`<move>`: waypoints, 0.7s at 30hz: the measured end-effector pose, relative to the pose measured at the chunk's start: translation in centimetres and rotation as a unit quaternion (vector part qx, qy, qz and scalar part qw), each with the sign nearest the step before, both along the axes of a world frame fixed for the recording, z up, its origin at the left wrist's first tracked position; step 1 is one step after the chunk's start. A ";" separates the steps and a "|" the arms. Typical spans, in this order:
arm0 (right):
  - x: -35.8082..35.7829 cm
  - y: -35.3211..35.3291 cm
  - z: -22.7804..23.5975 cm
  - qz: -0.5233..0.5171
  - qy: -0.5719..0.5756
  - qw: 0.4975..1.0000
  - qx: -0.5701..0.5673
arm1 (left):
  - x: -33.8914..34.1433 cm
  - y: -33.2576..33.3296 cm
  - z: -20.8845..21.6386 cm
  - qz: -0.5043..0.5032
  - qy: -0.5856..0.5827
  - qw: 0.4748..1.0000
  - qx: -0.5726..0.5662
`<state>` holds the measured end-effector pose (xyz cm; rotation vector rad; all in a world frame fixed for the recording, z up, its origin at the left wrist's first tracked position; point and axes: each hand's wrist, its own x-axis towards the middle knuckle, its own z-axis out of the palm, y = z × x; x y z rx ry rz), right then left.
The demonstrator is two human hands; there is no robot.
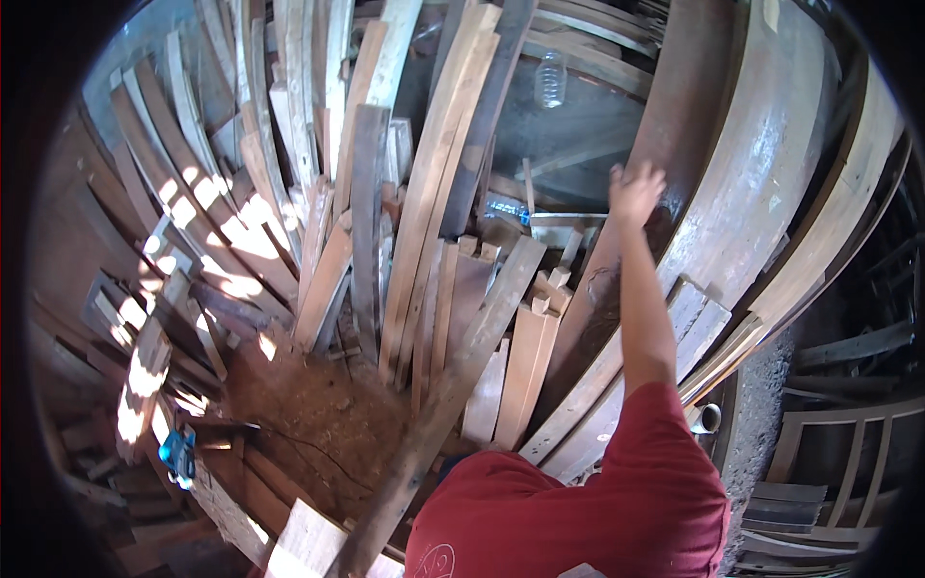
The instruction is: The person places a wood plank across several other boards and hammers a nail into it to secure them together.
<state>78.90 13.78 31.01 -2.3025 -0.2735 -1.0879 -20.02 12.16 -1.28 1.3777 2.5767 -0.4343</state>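
Note:
My right hand (638, 193) reaches forward on a bare arm from a red sleeve. Its fingers are apart, over the left side of a wide brown wooden board (689, 82) that leans upright. Whether the fingertips press on the board I cannot tell. Beside it on the right leans a wide greyish board (756, 154) with a shiny surface. Shorter posts with cut tenon ends (530, 356) stand to the left of my forearm. My left hand is out of view.
Many long planks (443, 193) lean across the left and middle. A weathered beam (453, 395) slants up from the lower edge. A teal power tool (178, 455) rests at lower left near brown dirt floor (328, 424). A clear plastic bottle (550, 81) is at the back; a pipe end (706, 418) lies right.

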 end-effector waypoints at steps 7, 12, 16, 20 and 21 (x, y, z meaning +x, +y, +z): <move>9.2 -1.0 1.9 -0.118 0.035 0.992 -0.038 | 1.0 9.2 0.4 -0.110 0.089 0.984 0.106; 10.2 -1.4 0.2 -0.140 -0.029 0.988 -0.059 | 13.7 17.2 5.0 -0.198 -0.079 0.973 0.090; 11.3 -3.4 0.2 -0.201 -0.003 0.973 -0.112 | 27.3 18.3 6.5 -0.244 -0.151 0.956 0.056; 11.0 -0.8 0.2 -0.180 -0.004 0.979 -0.091 | 33.0 17.8 8.6 -0.247 -0.161 0.953 0.065; 11.1 -1.3 -0.1 -0.183 -0.002 0.978 -0.096 | 35.3 18.3 8.5 -0.293 -0.179 0.939 0.034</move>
